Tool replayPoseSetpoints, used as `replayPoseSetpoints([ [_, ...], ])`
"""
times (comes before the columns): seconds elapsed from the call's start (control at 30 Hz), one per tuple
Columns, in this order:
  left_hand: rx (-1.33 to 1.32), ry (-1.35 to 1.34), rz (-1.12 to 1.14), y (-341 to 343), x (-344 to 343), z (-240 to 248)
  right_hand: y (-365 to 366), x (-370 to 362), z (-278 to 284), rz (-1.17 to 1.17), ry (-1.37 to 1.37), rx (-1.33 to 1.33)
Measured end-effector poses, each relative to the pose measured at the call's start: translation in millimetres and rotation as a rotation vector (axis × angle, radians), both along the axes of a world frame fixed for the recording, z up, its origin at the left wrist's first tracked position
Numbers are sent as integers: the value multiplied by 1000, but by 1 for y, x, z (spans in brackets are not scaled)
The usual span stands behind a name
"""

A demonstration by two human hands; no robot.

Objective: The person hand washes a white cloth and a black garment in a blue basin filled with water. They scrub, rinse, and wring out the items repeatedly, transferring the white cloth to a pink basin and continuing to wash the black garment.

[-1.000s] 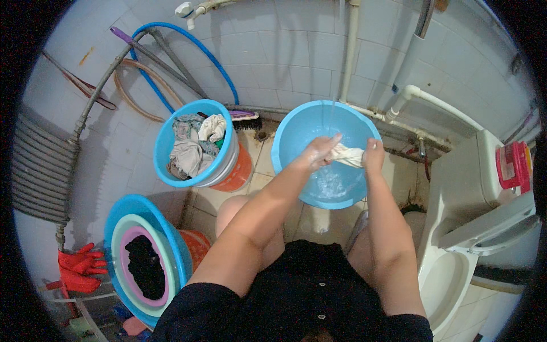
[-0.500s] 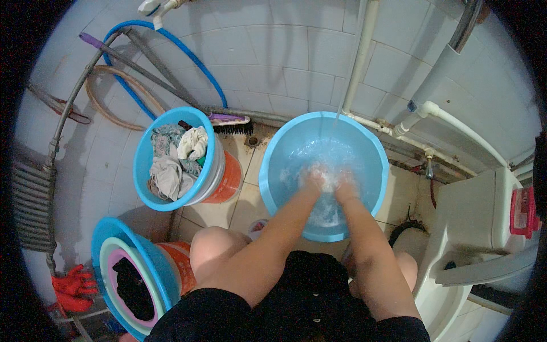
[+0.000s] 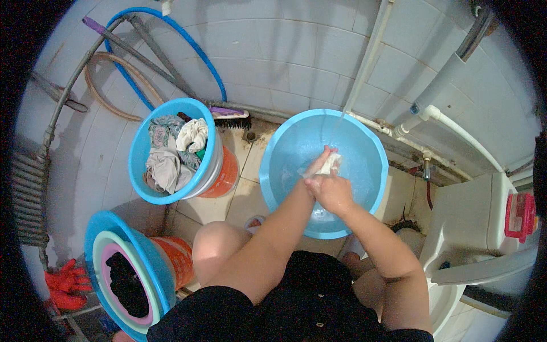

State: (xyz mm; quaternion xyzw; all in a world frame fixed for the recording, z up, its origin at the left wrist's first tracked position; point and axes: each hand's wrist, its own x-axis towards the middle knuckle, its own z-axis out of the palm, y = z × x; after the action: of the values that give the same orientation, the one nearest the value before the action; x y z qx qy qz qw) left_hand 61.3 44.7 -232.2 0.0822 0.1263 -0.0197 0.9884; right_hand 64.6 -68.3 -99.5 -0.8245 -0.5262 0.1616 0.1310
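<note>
Item: cloth, small, white, wet and bunched. It sits above the middle of the basin, squeezed between my two hands.

Hands: my right hand is clenched over the near end of the cloth; my left hand grips the far end, fingers wrapped round it.

Basin: round, light blue plastic, smooth and glossy, shallow water at the bottom. A thin stream of water falls into it from 12 o'clock.

Progress, as I judge it: this one piece is mid-wash, being rubbed or wrung. A tub at 9 o'clock of the basin, blue-rimmed, is heaped with crumpled pale clothes, soft and creased; I can't tell if they are washed. At 8 o'clock, nested bowls hold a dark garment, so more seems left.

Other: brush, bristled, on the tiled floor at 10 o'clock; red rubber gloves at far 8 o'clock.
</note>
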Motion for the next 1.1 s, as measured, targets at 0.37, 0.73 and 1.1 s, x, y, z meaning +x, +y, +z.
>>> replayPoseSetpoints([
  [0.37,1875,917,11,7,-11,-17,-12,76,-104,-567,-153,40],
  [0.73,1502,706,-140,-18,-16,-16,-17,77,-112,-288,408,-123],
  [1.1,103,263,-17,-23,-4,-11,14,30,-43,-249,-118,73],
])
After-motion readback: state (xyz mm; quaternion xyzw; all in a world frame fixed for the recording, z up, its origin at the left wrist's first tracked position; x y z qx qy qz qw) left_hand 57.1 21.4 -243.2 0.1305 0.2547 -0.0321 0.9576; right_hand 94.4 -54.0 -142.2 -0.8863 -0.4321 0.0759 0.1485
